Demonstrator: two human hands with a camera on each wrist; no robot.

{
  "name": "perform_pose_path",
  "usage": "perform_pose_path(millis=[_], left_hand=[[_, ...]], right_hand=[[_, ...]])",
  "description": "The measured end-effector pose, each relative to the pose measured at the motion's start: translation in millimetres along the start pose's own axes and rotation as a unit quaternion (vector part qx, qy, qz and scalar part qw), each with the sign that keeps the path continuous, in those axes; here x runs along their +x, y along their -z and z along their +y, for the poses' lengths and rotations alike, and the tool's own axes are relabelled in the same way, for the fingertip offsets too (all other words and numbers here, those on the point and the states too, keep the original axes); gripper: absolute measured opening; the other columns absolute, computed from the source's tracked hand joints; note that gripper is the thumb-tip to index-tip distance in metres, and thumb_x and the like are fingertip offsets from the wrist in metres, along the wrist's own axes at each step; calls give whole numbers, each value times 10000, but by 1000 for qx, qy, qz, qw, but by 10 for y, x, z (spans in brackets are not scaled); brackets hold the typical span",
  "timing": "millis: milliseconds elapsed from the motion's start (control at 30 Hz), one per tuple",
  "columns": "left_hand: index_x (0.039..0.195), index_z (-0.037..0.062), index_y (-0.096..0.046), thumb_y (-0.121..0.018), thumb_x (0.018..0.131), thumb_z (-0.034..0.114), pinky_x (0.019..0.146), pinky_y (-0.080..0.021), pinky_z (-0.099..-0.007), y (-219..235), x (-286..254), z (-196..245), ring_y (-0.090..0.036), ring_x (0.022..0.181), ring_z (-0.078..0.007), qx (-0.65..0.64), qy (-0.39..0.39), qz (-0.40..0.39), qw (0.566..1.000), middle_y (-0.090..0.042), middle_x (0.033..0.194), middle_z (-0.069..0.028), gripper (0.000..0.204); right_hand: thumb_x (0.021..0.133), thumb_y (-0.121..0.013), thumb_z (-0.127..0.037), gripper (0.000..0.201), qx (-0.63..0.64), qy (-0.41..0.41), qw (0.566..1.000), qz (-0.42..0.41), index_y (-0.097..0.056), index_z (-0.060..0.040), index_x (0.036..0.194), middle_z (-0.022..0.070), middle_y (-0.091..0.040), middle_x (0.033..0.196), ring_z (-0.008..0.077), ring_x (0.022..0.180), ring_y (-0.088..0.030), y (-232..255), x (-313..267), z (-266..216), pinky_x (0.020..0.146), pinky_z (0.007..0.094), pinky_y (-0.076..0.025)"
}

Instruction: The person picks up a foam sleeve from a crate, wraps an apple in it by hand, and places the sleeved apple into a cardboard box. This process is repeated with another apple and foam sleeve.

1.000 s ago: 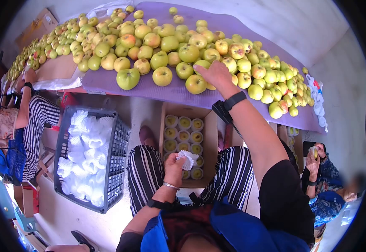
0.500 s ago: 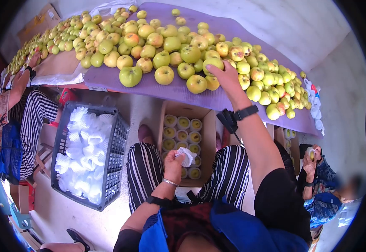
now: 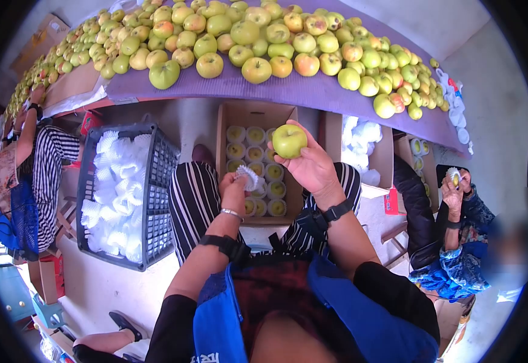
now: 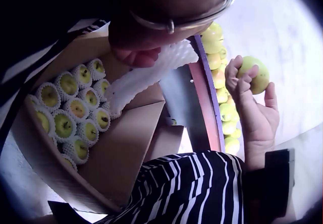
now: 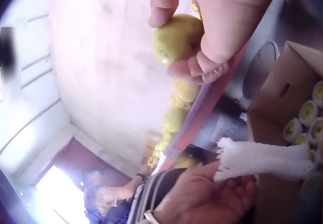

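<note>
A yellow-green apple point(image 3: 289, 141) is gripped by my right hand point(image 3: 313, 169), raised over the open carton between the knees. In the right wrist view, thumb and fingers curl round the apple point(image 5: 176, 40). My left hand point(image 3: 232, 192) holds a white foam net sleeve point(image 3: 249, 179) at one end, lower and to the left of the apple. The sleeve point(image 4: 151, 75) hangs out long from the fingers in the left wrist view. Below both hands, the cardboard carton point(image 3: 258, 112) holds rows of apples, each in its own foam net.
Loose apples point(image 3: 258, 70) heap along the purple-covered table point(image 3: 215, 91) in front. A dark plastic crate point(image 3: 155, 199) of foam nets stands at the left. Another carton point(image 3: 382, 172) with foam nets is at the right. Other people point(image 3: 457, 242) sit on both sides.
My right hand has taken an apple from the heap and brought it back toward the body, above the carton. The left hand keeps the foam net and has shifted slightly left and up.
</note>
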State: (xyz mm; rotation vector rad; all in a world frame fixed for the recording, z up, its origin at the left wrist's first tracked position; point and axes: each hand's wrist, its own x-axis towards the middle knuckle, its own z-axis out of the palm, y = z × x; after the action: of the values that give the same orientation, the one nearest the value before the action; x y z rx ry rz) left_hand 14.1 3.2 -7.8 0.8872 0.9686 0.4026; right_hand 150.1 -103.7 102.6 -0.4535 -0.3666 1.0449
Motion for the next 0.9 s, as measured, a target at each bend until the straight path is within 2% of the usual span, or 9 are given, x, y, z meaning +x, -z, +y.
perform_pose_path(millis=[133,233,400,567,667,733,767,833,900], left_hand=[[851,57,-526,-532,790,148,494,-411,-210,30,11,2,-525,597,-94,28,-8,2,1000,-576,748,-23,110],[857,80,-522,-525,808,162,507,-420,-197,51,29,-36,-545,640,-93,34,-8,-6,999,-583,771,-15,95],[850,65,-513,-551,794,139,469,-414,-190,16,43,-42,-534,602,-91,58,-15,17,998,-572,744,-14,101],[827,56,-506,-563,780,128,459,-407,-195,-10,8,-45,-515,576,-88,83,-36,17,996,-552,710,-18,102],[806,54,-503,-571,772,120,454,-400,-199,11,98,-176,-502,555,-85,113,-68,38,991,-543,707,-20,101],[791,52,-500,-579,762,108,461,-402,-199,39,186,-293,-500,559,-87,124,-184,16,975,-538,706,-20,101],[791,52,-500,-579,762,108,461,-402,-199,37,156,-256,-500,559,-87,125,-184,14,975,-538,706,-20,101],[809,48,-503,-578,755,88,495,-430,-209,22,24,-110,-511,598,-96,54,-93,-22,994,-539,730,-23,101],[823,48,-501,-567,760,80,512,-444,-217,12,-52,-30,-521,620,-103,69,-85,-29,994,-544,751,-28,97]], right_hand=[[731,-600,-88,562,19,-38,999,22,-345,-21,1227,142,-472,1129,345,1052,-470,263,-110,111,818,351,-449],[731,-615,-104,502,-39,-70,995,53,-409,-7,1178,123,-515,1082,270,998,-511,428,-152,157,785,318,-447],[732,-564,-61,365,-85,-107,989,59,-487,11,1082,87,-550,988,156,874,-529,318,-216,200,699,269,-428],[708,-606,-77,380,-162,-131,976,69,-507,7,1065,68,-554,974,138,856,-528,339,-272,347,735,256,-415],[701,-619,-91,402,-184,-158,969,41,-507,1,1076,64,-558,985,139,886,-528,311,-264,413,786,261,-407],[701,-619,-93,417,-186,-180,966,25,-501,1,1090,69,-560,1001,145,915,-531,358,-246,453,826,270,-404],[699,-626,-109,397,-189,-205,959,47,-514,-14,1068,54,-558,981,137,885,-526,406,-229,481,794,266,-405],[697,-634,-126,377,-190,-228,952,70,-526,-29,1045,40,-556,961,130,855,-521,496,-197,515,761,262,-405],[689,-648,-149,378,-207,-236,944,99,-532,-39,1031,44,-551,941,125,852,-515,537,-168,503,746,273,-411]])
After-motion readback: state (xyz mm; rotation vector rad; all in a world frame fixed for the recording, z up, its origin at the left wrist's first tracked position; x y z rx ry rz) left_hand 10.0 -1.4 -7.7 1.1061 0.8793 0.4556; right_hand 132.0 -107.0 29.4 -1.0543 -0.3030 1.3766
